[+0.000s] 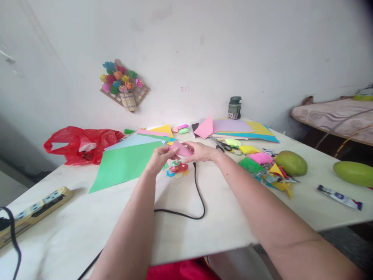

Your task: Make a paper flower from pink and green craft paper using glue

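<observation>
Between my two hands, a small piece of pink paper is held above the table. My left hand pinches its left side, and my right hand grips the right side with bent fingers. Just below the hands lies a little cluster of colourful paper flowers in red, green, blue and cream. A green sheet of paper lies flat to the left of my left hand. Scissors with dark handles rest to the right, beyond my right wrist.
A black cable curls across the white table. On the left are a red plastic bag and a power strip. On the right are paper scraps, a green mango and a glue tube. A bottle stands by the wall.
</observation>
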Action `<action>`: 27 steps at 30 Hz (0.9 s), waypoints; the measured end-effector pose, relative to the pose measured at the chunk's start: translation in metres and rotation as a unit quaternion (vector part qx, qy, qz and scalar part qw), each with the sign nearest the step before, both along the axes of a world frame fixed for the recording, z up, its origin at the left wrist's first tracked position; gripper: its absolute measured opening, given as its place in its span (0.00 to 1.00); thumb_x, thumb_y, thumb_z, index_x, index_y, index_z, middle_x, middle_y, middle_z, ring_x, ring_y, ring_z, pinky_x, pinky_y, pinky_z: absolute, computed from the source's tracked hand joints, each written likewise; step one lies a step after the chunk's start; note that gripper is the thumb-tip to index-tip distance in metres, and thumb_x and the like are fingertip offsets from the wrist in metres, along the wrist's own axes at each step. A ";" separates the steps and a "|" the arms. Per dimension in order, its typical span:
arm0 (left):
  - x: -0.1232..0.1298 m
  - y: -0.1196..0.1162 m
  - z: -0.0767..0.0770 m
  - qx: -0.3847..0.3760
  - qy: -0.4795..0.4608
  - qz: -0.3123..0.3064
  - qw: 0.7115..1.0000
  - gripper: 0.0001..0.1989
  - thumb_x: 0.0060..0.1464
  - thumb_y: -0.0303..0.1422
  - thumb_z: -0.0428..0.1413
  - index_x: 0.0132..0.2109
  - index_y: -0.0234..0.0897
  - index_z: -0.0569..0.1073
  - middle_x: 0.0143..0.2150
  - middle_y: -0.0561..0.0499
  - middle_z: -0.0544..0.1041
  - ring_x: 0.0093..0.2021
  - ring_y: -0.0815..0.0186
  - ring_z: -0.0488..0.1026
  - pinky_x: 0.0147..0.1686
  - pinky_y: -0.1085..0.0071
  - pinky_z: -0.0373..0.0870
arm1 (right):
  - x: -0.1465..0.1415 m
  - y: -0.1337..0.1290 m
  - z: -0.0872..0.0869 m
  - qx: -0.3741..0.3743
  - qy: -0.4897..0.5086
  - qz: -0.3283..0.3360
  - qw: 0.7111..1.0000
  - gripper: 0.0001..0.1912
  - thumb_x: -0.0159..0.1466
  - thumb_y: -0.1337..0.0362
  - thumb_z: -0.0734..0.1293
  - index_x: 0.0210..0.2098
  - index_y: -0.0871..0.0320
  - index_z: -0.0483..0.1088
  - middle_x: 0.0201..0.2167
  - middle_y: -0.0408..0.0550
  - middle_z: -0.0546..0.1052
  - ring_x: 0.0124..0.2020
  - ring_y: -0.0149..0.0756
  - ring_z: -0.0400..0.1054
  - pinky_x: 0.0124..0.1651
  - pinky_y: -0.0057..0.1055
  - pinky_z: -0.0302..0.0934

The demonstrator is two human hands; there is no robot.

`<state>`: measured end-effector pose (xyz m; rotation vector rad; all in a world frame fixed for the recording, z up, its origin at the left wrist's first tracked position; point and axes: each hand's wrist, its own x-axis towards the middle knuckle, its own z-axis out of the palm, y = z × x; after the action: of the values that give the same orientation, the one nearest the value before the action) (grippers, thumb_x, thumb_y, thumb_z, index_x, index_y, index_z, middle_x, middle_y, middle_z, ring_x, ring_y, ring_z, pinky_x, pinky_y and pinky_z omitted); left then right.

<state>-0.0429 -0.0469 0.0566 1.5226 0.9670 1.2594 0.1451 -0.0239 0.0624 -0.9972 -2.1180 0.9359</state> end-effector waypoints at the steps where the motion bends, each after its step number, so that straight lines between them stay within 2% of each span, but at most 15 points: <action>1: 0.001 0.000 0.000 0.009 0.011 -0.007 1.000 0.08 0.39 0.35 0.62 0.25 0.34 0.74 0.20 0.51 0.73 0.23 0.71 0.69 0.27 0.77 0.66 | -0.002 -0.001 -0.001 0.013 -0.022 -0.011 1.000 0.37 0.39 0.54 0.74 0.47 0.59 0.67 0.40 0.49 0.73 0.38 0.36 0.67 0.35 0.27 0.62; 5: 0.001 -0.001 0.002 0.033 0.059 -0.025 0.997 0.07 0.42 0.34 0.61 0.23 0.34 0.75 0.19 0.52 0.72 0.22 0.72 0.68 0.26 0.78 0.65 | -0.008 -0.001 -0.006 0.001 -0.045 -0.028 0.999 0.26 0.39 0.56 0.74 0.35 0.62 0.70 0.28 0.46 0.74 0.28 0.34 0.67 0.27 0.26 0.60; 9: 0.003 -0.002 0.004 0.018 0.068 -0.010 0.997 0.07 0.39 0.32 0.63 0.21 0.33 0.74 0.18 0.52 0.71 0.20 0.72 0.67 0.24 0.79 0.64 | -0.010 -0.001 -0.009 -0.046 0.012 -0.016 0.999 0.24 0.40 0.61 0.74 0.35 0.61 0.68 0.22 0.41 0.72 0.21 0.30 0.66 0.22 0.24 0.58; 13: 0.005 -0.003 0.006 0.020 0.062 0.001 0.998 0.08 0.37 0.33 0.64 0.24 0.34 0.73 0.19 0.52 0.72 0.21 0.70 0.69 0.25 0.77 0.65 | -0.011 0.000 -0.008 -0.054 0.022 -0.036 0.998 0.20 0.42 0.65 0.73 0.35 0.60 0.67 0.22 0.40 0.72 0.21 0.30 0.66 0.22 0.24 0.58; 15: 0.006 -0.003 0.006 0.030 0.063 0.019 0.997 0.10 0.37 0.35 0.64 0.23 0.34 0.72 0.19 0.52 0.72 0.22 0.69 0.70 0.24 0.76 0.66 | -0.011 0.002 -0.008 -0.038 0.015 -0.059 0.997 0.19 0.42 0.65 0.73 0.34 0.59 0.67 0.23 0.41 0.72 0.21 0.30 0.66 0.22 0.23 0.58; 18: 0.005 -0.003 0.006 0.052 0.084 0.049 0.994 0.11 0.37 0.36 0.63 0.21 0.34 0.71 0.17 0.52 0.71 0.20 0.70 0.69 0.24 0.77 0.65 | -0.011 0.006 -0.012 0.032 -0.031 -0.095 0.995 0.19 0.41 0.62 0.73 0.32 0.59 0.67 0.24 0.42 0.72 0.24 0.32 0.66 0.24 0.24 0.56; 23: 0.004 -0.001 0.004 0.061 0.087 0.045 0.993 0.11 0.38 0.36 0.63 0.21 0.34 0.70 0.17 0.53 0.69 0.20 0.71 0.68 0.24 0.76 0.65 | -0.013 0.013 -0.018 0.121 -0.081 -0.114 0.983 0.20 0.42 0.59 0.73 0.33 0.60 0.68 0.28 0.44 0.72 0.28 0.33 0.65 0.27 0.25 0.54; 25: 0.004 0.000 0.003 0.063 0.048 0.044 0.996 0.11 0.35 0.35 0.64 0.27 0.35 0.72 0.22 0.53 0.72 0.21 0.72 0.68 0.24 0.76 0.66 | -0.013 0.014 -0.019 0.132 -0.068 -0.116 0.982 0.19 0.44 0.59 0.72 0.35 0.59 0.68 0.29 0.44 0.73 0.29 0.33 0.65 0.28 0.25 0.54; 27: 0.004 0.001 0.002 0.082 0.003 0.076 0.994 0.20 0.31 0.32 0.66 0.36 0.37 0.72 0.33 0.52 0.74 0.25 0.73 0.69 0.27 0.77 0.67 | -0.012 0.013 -0.018 0.143 -0.054 -0.125 0.980 0.20 0.46 0.58 0.71 0.37 0.59 0.68 0.30 0.45 0.73 0.30 0.33 0.66 0.29 0.25 0.55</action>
<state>-0.0387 -0.0460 0.0588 1.6029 1.0184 1.4736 0.1328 -0.0109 0.0444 -1.1505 -2.0788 0.4493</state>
